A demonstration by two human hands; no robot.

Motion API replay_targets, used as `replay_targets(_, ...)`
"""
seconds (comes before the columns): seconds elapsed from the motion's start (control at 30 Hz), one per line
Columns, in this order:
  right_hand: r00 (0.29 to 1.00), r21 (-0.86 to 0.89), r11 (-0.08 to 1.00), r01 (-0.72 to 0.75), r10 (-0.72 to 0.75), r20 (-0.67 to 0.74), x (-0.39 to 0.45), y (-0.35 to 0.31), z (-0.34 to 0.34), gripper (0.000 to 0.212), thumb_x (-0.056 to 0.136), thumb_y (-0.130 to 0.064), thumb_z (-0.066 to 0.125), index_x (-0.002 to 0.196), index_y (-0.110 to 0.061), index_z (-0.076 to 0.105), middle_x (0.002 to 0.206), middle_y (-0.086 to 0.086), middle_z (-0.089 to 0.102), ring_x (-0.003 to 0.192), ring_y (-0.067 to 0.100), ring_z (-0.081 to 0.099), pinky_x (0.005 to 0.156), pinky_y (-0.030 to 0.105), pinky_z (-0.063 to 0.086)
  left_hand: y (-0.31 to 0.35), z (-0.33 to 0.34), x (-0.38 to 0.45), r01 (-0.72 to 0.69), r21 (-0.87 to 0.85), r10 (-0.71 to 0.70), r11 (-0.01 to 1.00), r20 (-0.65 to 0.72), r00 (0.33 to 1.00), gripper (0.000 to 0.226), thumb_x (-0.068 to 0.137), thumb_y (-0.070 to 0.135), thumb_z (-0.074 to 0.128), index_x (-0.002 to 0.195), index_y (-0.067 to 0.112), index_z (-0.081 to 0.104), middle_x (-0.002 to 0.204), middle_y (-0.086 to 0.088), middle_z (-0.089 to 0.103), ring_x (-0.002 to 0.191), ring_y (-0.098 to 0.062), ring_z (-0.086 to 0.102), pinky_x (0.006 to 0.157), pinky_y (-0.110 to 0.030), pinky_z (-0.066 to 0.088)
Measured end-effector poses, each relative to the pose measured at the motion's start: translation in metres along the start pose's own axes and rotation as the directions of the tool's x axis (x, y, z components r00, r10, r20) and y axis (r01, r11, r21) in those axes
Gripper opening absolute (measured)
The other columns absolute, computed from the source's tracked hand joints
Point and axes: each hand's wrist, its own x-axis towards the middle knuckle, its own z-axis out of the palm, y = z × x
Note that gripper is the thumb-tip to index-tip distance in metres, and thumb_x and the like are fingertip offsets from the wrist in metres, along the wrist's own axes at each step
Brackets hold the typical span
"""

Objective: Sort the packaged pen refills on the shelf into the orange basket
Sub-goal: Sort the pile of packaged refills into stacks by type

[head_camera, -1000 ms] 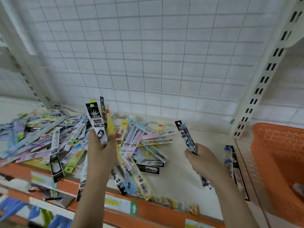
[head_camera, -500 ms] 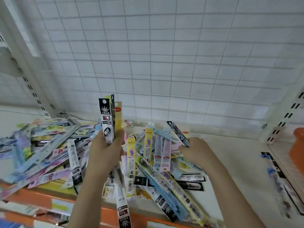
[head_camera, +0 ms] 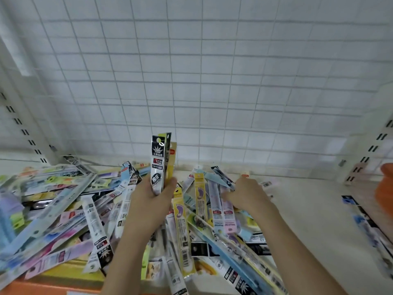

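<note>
Left hand (head_camera: 152, 201) grips upright refill packs (head_camera: 161, 165); right hand (head_camera: 247, 195) on pile (head_camera: 63, 201).

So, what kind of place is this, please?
Probably a stationery shop's display shelf. A white wire grid panel backs it, slotted uprights stand at the sides, and packaged refills lie heaped on the shelf. The left hand holds a few packs.

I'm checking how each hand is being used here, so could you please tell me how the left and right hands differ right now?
The left hand is raised above the pile, while the right hand is down on it. The left hand grips an upright bundle of refill packs; the right hand reaches among loose packs, and whether it grips one is unclear. Both are bare and over the shelf.
</note>
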Motion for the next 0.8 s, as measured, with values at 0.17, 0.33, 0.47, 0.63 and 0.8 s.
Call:
replay_targets(0.17, 0.993, -0.015, 0.999, -0.045, 0.046, 0.105, -0.004, 0.005, -0.004, 0.025, 0.087, -0.024, 0.06, 0.07, -0.008, 0.051, 0.062, 0.0, 0.047, 0.051, 0.012, 0.045, 0.045, 0.022, 0.032, -0.006, 0.006, 0.003, -0.031, 0.018, 0.031, 0.999, 0.049, 0.998, 0.024, 0.09, 0.024, 0.057, 0.069, 0.015, 0.05, 0.056, -0.01, 0.049, 0.042, -0.016, 0.045, 0.05, -0.027, 0.04)
replay_targets(0.33, 0.987, 0.049, 0.994, -0.095, 0.088, 0.132, -0.026, 0.028, -0.02, 0.029, 0.076, -0.006, 0.057, 0.054, -0.012, 0.039, 0.053, -0.002, 0.032, 0.043, 0.012, 0.034, 0.044, 0.018, 0.027, -0.008, 0.006, 0.007, -0.051, 0.07, 0.047, 0.996, 0.047, 0.998, 0.032, 0.089, 0.025, 0.059, 0.069, 0.002, 0.051, 0.056, -0.013, 0.05, 0.039, -0.013, 0.044, 0.05, -0.026, 0.037)
replay_targets(0.47, 0.988, 0.031, 0.994, -0.106, 0.102, 0.117, -0.046, 0.049, -0.03, 0.021, 0.079, -0.013, 0.06, 0.063, -0.011, 0.047, 0.058, 0.0, 0.044, 0.048, 0.013, 0.044, 0.043, 0.018, 0.028, -0.003, 0.013, 0.01, -0.05, 0.095, 0.043, 0.994, 0.077, 0.996, 0.032, 0.089, 0.027, 0.059, 0.061, 0.014, 0.049, 0.053, -0.01, 0.049, 0.041, -0.017, 0.041, 0.046, -0.024, 0.034)
replay_targets(0.63, 0.998, 0.041, 0.997, -0.066, 0.065, 0.02, -0.062, 0.064, -0.04, 0.009, 0.082, -0.016, 0.06, 0.082, -0.008, 0.06, 0.06, -0.001, 0.06, 0.044, 0.006, 0.048, 0.044, 0.019, 0.034, 0.008, 0.034, 0.013, -0.117, 0.156, 0.089, 0.981, 0.173, 0.981, 0.026, 0.089, 0.023, 0.059, 0.068, 0.008, 0.052, 0.056, -0.009, 0.053, 0.046, -0.019, 0.045, 0.048, -0.024, 0.038)
replay_targets(0.8, 0.991, 0.128, 0.986, -0.103, 0.113, -0.074, -0.072, 0.078, -0.05, 0.015, 0.086, -0.015, 0.051, 0.082, -0.012, 0.065, 0.061, -0.004, 0.066, 0.041, 0.003, 0.048, 0.042, 0.018, 0.034, 0.015, 0.056, 0.018, -0.109, 0.211, 0.052, 0.971, 0.259, 0.965, 0.022, 0.086, 0.019, 0.058, 0.065, 0.017, 0.053, 0.068, -0.007, 0.062, 0.058, -0.021, 0.052, 0.061, -0.031, 0.047)
